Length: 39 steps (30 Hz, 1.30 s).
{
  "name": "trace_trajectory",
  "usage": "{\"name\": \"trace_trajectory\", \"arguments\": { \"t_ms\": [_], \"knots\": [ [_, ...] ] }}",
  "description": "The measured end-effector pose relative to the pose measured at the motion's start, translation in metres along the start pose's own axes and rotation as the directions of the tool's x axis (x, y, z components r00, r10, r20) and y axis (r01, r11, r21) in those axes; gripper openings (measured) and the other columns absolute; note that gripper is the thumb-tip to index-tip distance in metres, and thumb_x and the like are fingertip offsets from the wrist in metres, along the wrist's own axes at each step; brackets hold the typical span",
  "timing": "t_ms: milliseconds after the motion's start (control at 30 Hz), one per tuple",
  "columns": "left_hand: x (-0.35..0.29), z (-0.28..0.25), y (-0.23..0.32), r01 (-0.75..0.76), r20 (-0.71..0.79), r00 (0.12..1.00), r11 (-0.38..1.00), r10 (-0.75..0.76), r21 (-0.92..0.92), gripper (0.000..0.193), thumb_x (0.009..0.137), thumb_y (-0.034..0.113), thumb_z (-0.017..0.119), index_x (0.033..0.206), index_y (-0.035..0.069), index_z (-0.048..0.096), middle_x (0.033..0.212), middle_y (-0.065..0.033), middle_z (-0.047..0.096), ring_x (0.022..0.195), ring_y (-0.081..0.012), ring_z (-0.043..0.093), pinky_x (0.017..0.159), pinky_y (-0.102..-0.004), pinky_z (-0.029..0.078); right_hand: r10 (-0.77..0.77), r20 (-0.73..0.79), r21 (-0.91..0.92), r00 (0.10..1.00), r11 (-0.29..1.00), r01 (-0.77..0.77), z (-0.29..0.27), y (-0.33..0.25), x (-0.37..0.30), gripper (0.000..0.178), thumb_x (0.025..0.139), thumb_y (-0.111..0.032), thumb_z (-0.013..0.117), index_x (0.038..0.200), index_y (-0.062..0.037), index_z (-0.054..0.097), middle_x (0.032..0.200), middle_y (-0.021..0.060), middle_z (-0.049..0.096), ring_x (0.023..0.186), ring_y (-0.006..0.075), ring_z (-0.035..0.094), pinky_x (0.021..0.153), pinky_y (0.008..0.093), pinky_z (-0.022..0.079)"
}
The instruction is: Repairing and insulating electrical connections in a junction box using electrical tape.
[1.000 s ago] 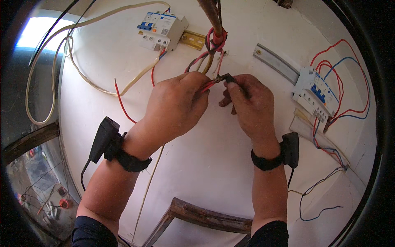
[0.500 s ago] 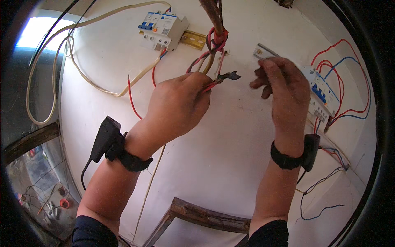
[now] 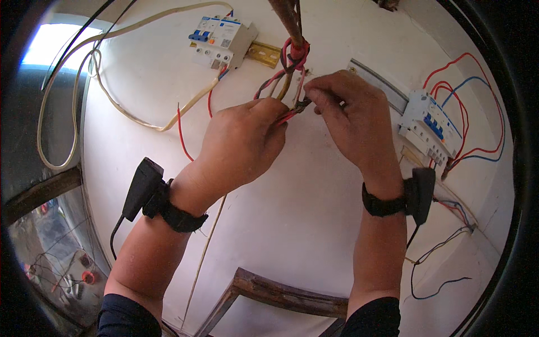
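My left hand (image 3: 241,140) is closed around red and dark wires (image 3: 288,117) in front of the white wall. They belong to a bundle (image 3: 285,78) that hangs from a thick brown cable (image 3: 287,22), wrapped in red tape (image 3: 299,53). A dark, ragged strip like electrical tape (image 3: 302,105) sits at the wire joint just beyond my left fingertips. From the right, my right hand (image 3: 356,115) pinches this strip's outer end between thumb and fingers, which hide its tip. Both wrists carry black straps with small boxes.
A white circuit breaker (image 3: 219,42) hangs at upper left beside a brass rail (image 3: 265,54). Another breaker (image 3: 432,126) with red and blue wires is at right, below a grey rail (image 3: 382,84). Cream cable (image 3: 132,121) loops left. A brown frame (image 3: 292,295) stands low.
My right hand has moved left to the joint and closed on the dark strip, whose loose end was free before. The left hand keeps its hold on the wires.
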<state>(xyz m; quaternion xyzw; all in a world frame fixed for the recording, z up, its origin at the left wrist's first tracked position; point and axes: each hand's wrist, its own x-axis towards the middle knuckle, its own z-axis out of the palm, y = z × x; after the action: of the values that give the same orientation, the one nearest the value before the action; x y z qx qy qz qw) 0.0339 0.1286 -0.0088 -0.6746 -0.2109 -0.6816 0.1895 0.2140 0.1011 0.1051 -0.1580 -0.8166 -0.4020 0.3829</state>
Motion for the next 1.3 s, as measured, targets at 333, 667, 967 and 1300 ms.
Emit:
{"name": "trace_trajectory", "arguments": {
  "t_ms": [333,667,967,1300],
  "knots": [
    [-0.001,0.003,0.004,0.047,-0.040,0.998,0.998,-0.048,-0.037,0.017,0.089,0.007,0.068,0.104,0.000,0.068,0.087,-0.0205,0.070,0.078,-0.0383,0.070,0.069,-0.0432,0.056,0.617,0.266,0.238,0.741,0.703,-0.670,0.000,-0.013,-0.025,0.028,0.098,-0.023,0.061,0.097,0.0035,0.071,0.079,0.0142,0.071,0.060,0.0213,0.068,0.063,0.0388,0.055],
    [0.001,0.006,0.002,0.039,-0.043,0.998,0.999,-0.038,0.026,0.016,0.088,0.007,0.068,0.104,0.002,0.069,0.087,-0.0202,0.071,0.078,-0.0378,0.071,0.070,-0.0428,0.056,0.175,0.130,0.219,0.976,0.955,-0.200,-0.017,-0.035,-0.014,0.015,0.099,-0.014,0.065,0.094,-0.0005,0.068,0.067,0.0013,0.061,0.054,0.0082,0.056,0.051,0.0259,0.046],
    [0.001,0.001,0.005,0.017,-0.030,0.999,1.000,-0.017,-0.004,0.017,0.088,0.006,0.069,0.104,0.000,0.067,0.083,-0.0204,0.070,0.075,-0.0377,0.069,0.068,-0.0428,0.055,0.186,-0.027,-0.080,0.982,0.979,-0.188,-0.001,0.011,0.017,0.023,0.093,-0.022,0.063,0.086,-0.0006,0.070,0.086,0.0229,0.071,0.082,0.0430,0.069,0.072,0.0509,0.055],
    [-0.002,0.004,-0.002,0.027,-0.038,0.999,0.998,-0.029,-0.048,0.016,0.088,0.006,0.067,0.103,0.000,0.068,0.086,-0.0216,0.070,0.078,-0.0389,0.069,0.070,-0.0436,0.056,0.176,0.335,-0.189,0.926,0.975,-0.117,-0.019,-0.037,-0.051,0.016,0.093,-0.019,0.063,0.092,-0.0035,0.066,0.087,0.0181,0.065,0.077,0.0412,0.065,0.069,0.0507,0.053]
  ]
}}
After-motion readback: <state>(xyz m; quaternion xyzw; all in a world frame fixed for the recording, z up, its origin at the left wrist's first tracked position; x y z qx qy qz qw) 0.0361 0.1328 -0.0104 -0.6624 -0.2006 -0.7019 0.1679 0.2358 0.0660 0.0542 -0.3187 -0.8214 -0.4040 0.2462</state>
